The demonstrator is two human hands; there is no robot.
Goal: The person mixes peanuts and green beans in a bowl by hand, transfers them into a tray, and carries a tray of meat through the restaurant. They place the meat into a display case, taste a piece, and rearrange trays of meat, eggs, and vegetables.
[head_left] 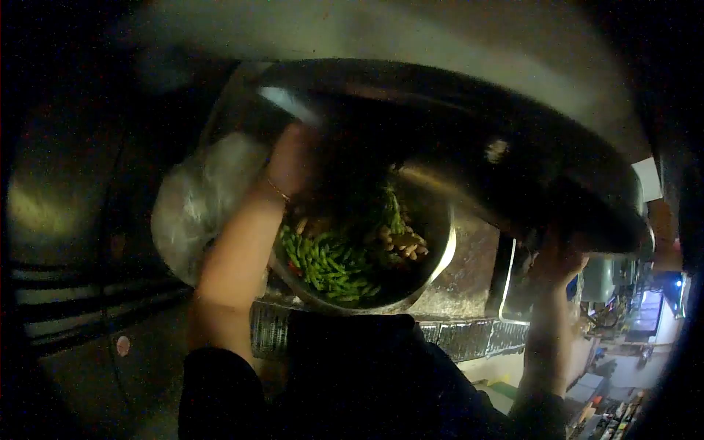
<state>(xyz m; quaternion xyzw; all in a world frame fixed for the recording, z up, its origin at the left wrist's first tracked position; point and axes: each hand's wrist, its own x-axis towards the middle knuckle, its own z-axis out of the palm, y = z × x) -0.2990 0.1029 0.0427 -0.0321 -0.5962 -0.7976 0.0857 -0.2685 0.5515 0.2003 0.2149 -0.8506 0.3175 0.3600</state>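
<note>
A: Dark sleeves (220, 396) fill the bottom of the view, closest of all. What are the hands doing beyond them?
B: The right hand (559, 258) is clamped on the low edge of a big dark wok (469, 147), which is tipped steeply above a steel bowl (444, 253).
A: And the other one?
B: The left hand (292, 163), with a thin bracelet (277, 191) at the wrist, reaches in between the wok and the bowl. It is blurred, so I cannot tell whether it grips anything.
A: Where does the food sit?
B: Green beans (330, 265) lie heaped in the bowl's left half, with pale tan pieces (407, 243) to their right, under the wok's lip.
A: What's around the bowl?
B: It rests on a metal counter (469, 271). Crumpled clear plastic (198, 202) lies just beside it, behind the left forearm.
</note>
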